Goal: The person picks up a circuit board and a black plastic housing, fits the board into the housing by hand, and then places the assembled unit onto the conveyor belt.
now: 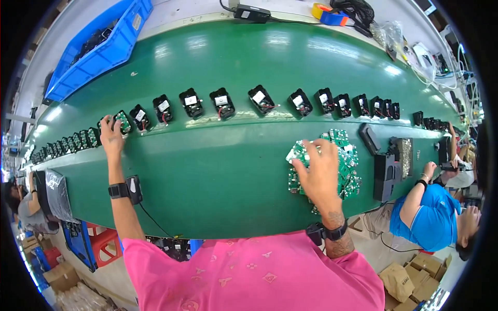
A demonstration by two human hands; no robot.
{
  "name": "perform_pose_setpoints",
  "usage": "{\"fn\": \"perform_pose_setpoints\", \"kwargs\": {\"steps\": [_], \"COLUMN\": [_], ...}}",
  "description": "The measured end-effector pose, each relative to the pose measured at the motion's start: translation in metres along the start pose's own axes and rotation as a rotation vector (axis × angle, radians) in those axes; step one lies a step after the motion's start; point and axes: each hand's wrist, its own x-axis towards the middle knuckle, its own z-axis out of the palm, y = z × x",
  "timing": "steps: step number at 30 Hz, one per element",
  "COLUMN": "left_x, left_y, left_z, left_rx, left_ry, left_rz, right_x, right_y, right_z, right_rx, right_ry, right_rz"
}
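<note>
My left hand (111, 136) is at the left of a row of black plastic housings, its fingers closed on the edge of one housing with a green circuit board (123, 122) in it. My right hand (322, 173) is over a loose pile of green circuit boards (348, 181). Between its thumb and fingers is one circuit board (297, 151) at the pile's left edge. Along the row to the right, open black housings (222, 102) show white labels and thin red wires. Left of my left hand, several housings (70, 143) stand close together with green boards on top.
A blue bin (98, 62) with black parts stands at the far left. Cables and a tape roll (330, 15) lie along the far edge. A black box (386, 177) and a tray of small metal parts (405, 157) sit right of the boards, near a co-worker in blue (433, 212).
</note>
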Motion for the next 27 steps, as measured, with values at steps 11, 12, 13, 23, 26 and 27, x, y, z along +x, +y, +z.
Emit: {"fn": "perform_pose_setpoints", "kwargs": {"steps": [11,12,13,23,26,27], "left_x": [-0.035,-0.038,-0.041,-0.202,-0.255,-0.264], "left_y": [0.093,0.096,0.097,0.109,0.157,0.176], "left_z": [0.009,0.013,0.018,0.032,0.067,0.071], "left_rx": [0.263,0.263,0.253,-1.168,-1.586,-1.676], "left_ry": [-0.425,-0.359,-0.301,-0.658,-0.839,-0.939], "left_rz": [0.408,0.445,0.491,-0.364,-0.356,-0.48], "right_x": [0.005,0.002,-0.002,0.007,0.007,0.007], "right_y": [0.017,0.016,0.015,-0.01,-0.014,-0.013], "right_z": [0.01,0.014,0.016,0.033,0.036,0.037], "right_rx": [-0.118,0.055,0.223,2.177,1.929,1.788], "right_ry": [-0.079,-0.096,-0.102,-0.579,-0.517,-0.49], "right_rz": [-0.023,-0.014,0.007,0.452,0.402,0.286]}}
